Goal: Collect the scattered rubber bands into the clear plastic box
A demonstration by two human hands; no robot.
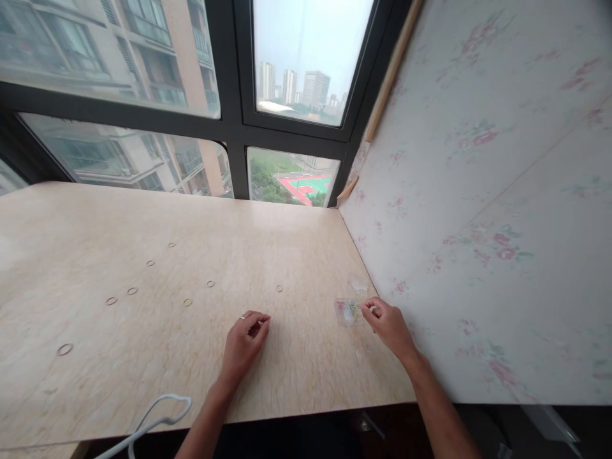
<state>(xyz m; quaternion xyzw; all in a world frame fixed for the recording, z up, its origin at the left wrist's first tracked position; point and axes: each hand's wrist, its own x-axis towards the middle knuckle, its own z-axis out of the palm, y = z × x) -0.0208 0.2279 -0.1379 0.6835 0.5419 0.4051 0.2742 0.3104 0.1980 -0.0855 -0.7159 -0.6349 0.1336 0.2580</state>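
Note:
My left hand (247,338) rests near the middle of the countertop, thumb and fingertips closed together; anything between them is too small to make out. A ring shows on one of its fingers. To the right, my right hand (386,322) pinches at the right edge of a small clear plastic box (340,313). Small coloured loops (352,307), green and yellowish, lie inside the box along with something pink. What the right fingertips grip, if anything, I cannot tell. Just beyond my left hand lies a small thin ring (279,289), like a little elastic band.
Several more thin rings are scattered to the left, among them a yellowish one (188,302) and a brownish one (65,349). A clear lid-like piece (357,283) lies behind the box. A white cable (165,419) loops over the front edge. The flowered wall (478,255) bounds the right.

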